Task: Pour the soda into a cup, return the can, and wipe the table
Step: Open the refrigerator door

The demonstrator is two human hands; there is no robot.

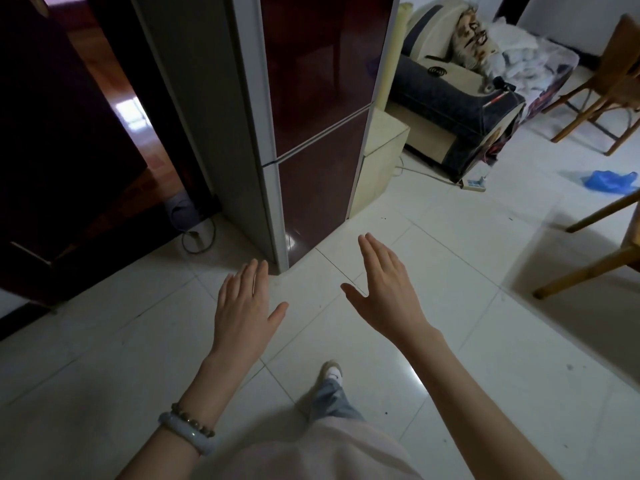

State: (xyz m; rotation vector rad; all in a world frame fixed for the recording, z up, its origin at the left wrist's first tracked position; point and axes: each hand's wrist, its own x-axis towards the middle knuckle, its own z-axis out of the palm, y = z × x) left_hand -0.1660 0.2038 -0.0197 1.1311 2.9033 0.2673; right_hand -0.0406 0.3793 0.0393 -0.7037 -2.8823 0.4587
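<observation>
Your left hand (242, 306) is held out flat, palm down, fingers together and extended, gripping nothing; a pale bangle (188, 434) and a beaded bracelet (194, 419) sit on its wrist. Your right hand (384, 292) is likewise spread and empty, thumb pointing toward the left hand, the two hands apart over white floor tiles (450, 271). Below them, one shoe (333, 372) and a pale trouser leg (332, 400) show your stance on the tiles.

Just beyond your fingertips stands a tall refrigerator (311, 133), dark red doors shut, its near corner between your two hands. To its left, a dark wooden door (62, 150) stands ajar, with a cable (197, 237) coiled on the floor at its foot. To the refrigerator's right, a cream cabinet (381, 157) touches its side; behind that lies a heap of cushions and bedding (460, 88). A power strip (474, 183) and a blue plastic bag (613, 181) lie on the tiles farther right, near wooden chair legs (588, 268).

No soda can, cup or table surface shows in this view.
</observation>
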